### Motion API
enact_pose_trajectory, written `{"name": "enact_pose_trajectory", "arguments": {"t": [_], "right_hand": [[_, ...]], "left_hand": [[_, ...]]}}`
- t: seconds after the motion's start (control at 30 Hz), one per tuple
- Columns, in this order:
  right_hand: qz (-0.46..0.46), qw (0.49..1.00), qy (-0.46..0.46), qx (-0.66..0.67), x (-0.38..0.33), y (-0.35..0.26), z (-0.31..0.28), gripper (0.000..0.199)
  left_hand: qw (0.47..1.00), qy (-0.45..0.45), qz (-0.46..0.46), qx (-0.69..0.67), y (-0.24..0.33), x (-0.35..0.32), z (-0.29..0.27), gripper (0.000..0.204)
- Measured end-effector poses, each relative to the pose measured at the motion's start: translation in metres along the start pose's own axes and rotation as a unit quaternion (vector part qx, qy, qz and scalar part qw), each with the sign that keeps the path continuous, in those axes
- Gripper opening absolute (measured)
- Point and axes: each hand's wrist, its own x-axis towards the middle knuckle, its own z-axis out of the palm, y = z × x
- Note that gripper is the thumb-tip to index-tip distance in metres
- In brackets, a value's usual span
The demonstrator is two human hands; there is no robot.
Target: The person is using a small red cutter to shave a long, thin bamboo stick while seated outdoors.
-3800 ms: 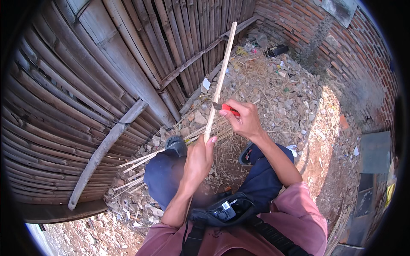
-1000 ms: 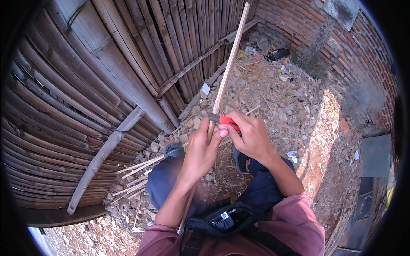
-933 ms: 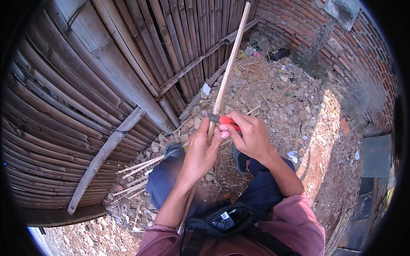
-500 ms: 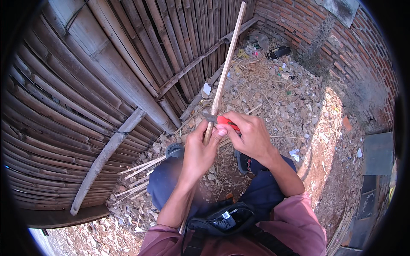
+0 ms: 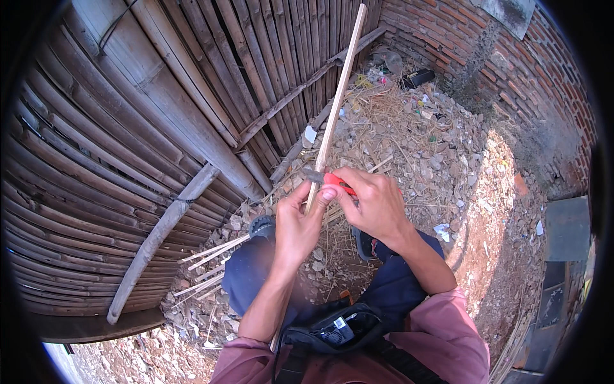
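A long pale bamboo strip (image 5: 338, 105) slants up and away from me, its lower part passing through my left hand (image 5: 298, 221). The left fingers and thumb are closed round it. In my right hand (image 5: 376, 201) is a knife with a red handle (image 5: 338, 182), gripped tightly. Its short grey blade (image 5: 313, 175) lies across the strip just above my left hand. My left thumb presses close to the red handle. The strip's lower end runs down beside my left forearm, partly hidden.
Several cut bamboo strips (image 5: 208, 275) lie by my left leg. A bamboo slat wall (image 5: 192, 96) rises on the left, and a brick wall (image 5: 543, 83) at the far right. Rubble and shavings (image 5: 409, 134) cover the ground. A black open pouch (image 5: 332, 329) sits at my waist.
Almost nothing has changed. Both hands keep their hold, with the left hand and the strip shifted only very slightly.
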Motion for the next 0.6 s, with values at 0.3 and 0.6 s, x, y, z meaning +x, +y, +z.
{"name": "enact_pose_trajectory", "arguments": {"t": [0.3,0.6], "right_hand": [[0.013,0.999,0.011,-0.042,0.000,-0.005,0.002,0.017],[0.020,0.999,0.034,-0.013,-0.001,-0.005,0.010,0.017]], "left_hand": [[1.000,0.017,-0.023,-0.003,-0.002,0.001,0.001,0.033],[0.998,-0.003,-0.020,-0.057,0.005,0.002,-0.002,0.036]]}}
